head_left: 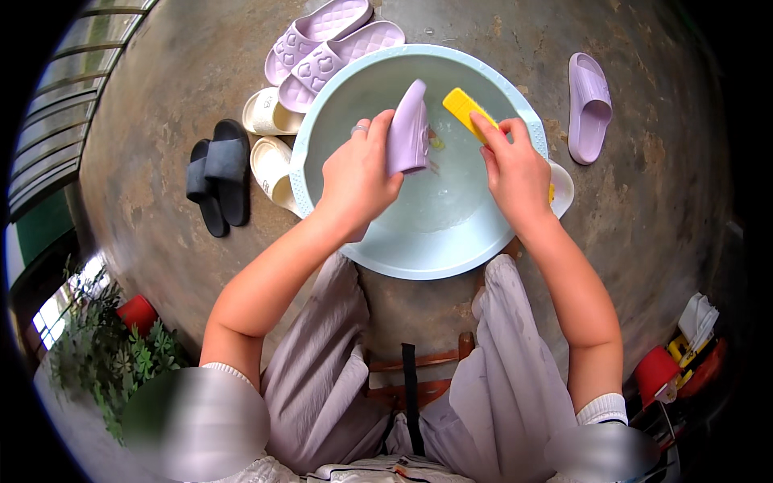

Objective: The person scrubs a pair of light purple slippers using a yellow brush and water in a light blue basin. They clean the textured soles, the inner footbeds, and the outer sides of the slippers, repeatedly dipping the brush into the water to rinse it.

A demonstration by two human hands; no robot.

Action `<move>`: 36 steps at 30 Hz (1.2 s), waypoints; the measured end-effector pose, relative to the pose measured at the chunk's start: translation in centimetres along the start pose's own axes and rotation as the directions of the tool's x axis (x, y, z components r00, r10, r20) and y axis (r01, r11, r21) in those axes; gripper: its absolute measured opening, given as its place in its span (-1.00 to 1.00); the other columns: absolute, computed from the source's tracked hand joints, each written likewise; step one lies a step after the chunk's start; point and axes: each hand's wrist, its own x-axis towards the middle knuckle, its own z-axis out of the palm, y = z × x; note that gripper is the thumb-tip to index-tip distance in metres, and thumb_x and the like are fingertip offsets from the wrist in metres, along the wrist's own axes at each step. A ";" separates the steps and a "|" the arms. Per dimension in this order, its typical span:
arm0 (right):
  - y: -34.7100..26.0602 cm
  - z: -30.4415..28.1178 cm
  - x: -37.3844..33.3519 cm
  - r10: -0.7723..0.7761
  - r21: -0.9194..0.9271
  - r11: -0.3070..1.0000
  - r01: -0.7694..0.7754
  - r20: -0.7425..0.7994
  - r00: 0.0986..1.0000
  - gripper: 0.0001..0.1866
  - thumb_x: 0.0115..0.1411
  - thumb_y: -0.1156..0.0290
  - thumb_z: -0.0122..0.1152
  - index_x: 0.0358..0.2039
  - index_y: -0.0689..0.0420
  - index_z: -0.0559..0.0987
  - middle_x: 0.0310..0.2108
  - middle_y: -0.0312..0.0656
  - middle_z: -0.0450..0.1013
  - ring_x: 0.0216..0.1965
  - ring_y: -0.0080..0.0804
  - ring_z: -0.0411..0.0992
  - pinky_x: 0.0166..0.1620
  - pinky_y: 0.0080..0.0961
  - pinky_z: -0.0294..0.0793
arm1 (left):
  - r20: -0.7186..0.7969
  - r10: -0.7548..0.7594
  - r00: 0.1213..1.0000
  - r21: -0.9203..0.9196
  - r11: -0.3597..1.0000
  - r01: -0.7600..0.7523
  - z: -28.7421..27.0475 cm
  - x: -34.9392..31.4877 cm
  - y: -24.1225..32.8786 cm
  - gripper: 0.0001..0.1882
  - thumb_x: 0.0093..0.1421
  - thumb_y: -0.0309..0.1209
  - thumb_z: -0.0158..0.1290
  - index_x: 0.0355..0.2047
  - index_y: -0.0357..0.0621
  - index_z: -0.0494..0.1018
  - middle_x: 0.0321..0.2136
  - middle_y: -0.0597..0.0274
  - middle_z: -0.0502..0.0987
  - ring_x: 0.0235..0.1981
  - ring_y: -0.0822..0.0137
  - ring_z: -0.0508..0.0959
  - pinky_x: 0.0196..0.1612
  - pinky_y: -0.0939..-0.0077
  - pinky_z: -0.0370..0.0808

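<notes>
My left hand [354, 179] is closed around a light purple slide slipper [408, 133], which it holds tilted up on its side above the water. A ring shows on one finger. In my right hand [519, 179] is a yellow scrubbing brush [463, 109], pinched between thumb and fingers, apart from the slipper. Its bristle side is turned away and barely shows. Both hands are over a wide pale blue basin [419, 262] of cloudy water, which stands on the floor between my knees.
Purple slippers [326, 60], cream slippers [274, 171] and dark slippers [227, 169] lie left of the basin. One purple slipper [590, 109] is at the right. A white item [564, 189] sits by the basin's right rim. Plants [121, 346] and a railing [68, 101] are left.
</notes>
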 end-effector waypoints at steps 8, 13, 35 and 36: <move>0.9 1.4 -1.3 0.019 0.101 0.995 -0.009 -0.096 0.995 -0.54 0.15 0.49 0.32 0.09 -0.14 0.61 -0.23 -0.20 0.42 -0.47 -0.25 0.51 -0.44 -0.34 0.50 | -0.142 0.213 0.967 0.183 0.965 -0.186 0.2 -2.1 0.9 -0.18 -0.10 -0.56 0.25 0.24 -0.01 0.27 -0.16 0.08 0.45 -0.26 0.06 0.56 -0.26 0.22 0.55; 2.5 -1.9 -2.2 0.065 0.241 0.970 -0.030 -0.137 0.988 -0.56 0.15 0.47 0.35 0.07 -0.09 0.63 -0.26 -0.20 0.45 -0.45 -0.33 0.50 -0.37 -0.44 0.51 | -0.241 0.256 0.936 0.053 0.967 -0.250 0.1 -1.5 0.4 -0.21 -0.05 -0.47 0.26 0.24 -0.04 0.27 -0.17 0.04 0.44 -0.27 0.00 0.55 -0.26 0.15 0.53; 15.8 -2.5 -16.1 0.198 0.021 0.977 -0.211 0.260 0.945 -0.70 0.17 0.36 0.35 -0.05 -0.15 0.68 -0.32 -0.27 0.48 -0.39 -0.24 0.53 -0.32 -0.30 0.51 | 0.343 -0.115 0.932 -0.842 0.402 0.360 3.1 0.3 -2.1 -0.35 0.11 -0.53 0.12 0.23 -0.28 0.23 -0.13 0.09 0.53 -0.14 0.35 0.54 -0.06 0.47 0.50; 15.9 -2.2 -16.1 0.223 0.000 0.973 -0.229 0.235 0.946 -0.70 0.18 0.36 0.34 -0.05 -0.15 0.68 -0.33 -0.27 0.48 -0.40 -0.24 0.53 -0.33 -0.29 0.52 | 0.383 -0.104 0.918 -0.845 0.362 0.394 3.1 0.3 -2.0 -0.36 0.11 -0.53 0.11 0.23 -0.28 0.22 -0.15 0.09 0.53 -0.16 0.36 0.55 -0.08 0.47 0.51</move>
